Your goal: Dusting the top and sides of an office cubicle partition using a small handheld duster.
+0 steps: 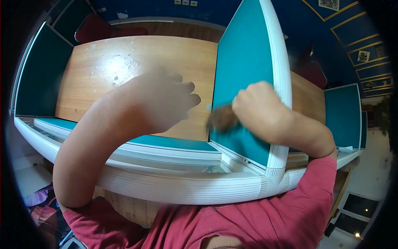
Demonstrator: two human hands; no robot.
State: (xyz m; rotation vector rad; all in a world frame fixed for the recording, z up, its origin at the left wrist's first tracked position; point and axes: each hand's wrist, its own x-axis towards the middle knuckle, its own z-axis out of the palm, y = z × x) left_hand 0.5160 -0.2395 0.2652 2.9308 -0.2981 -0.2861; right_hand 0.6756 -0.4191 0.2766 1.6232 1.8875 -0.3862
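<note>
My right hand (259, 107) is closed around a brown brush-like tool (224, 118), blurred by motion; its exact kind cannot be told. The tool's end lies over the lower part of a teal fabric partition panel (244, 71), close to where the panel meets the wooden desktop (149, 56). Above the desktop my left hand (172, 99) is held out with its fingers apart and nothing visible in it. Its palm is hidden from view.
A white ribbed frame rail (186, 188) runs between my body and the desk, joining an upright rail (279, 93). Teal side panels (40, 74) stand at left. Red chairs (96, 29) are beyond the desk. Pale marks spot the desktop.
</note>
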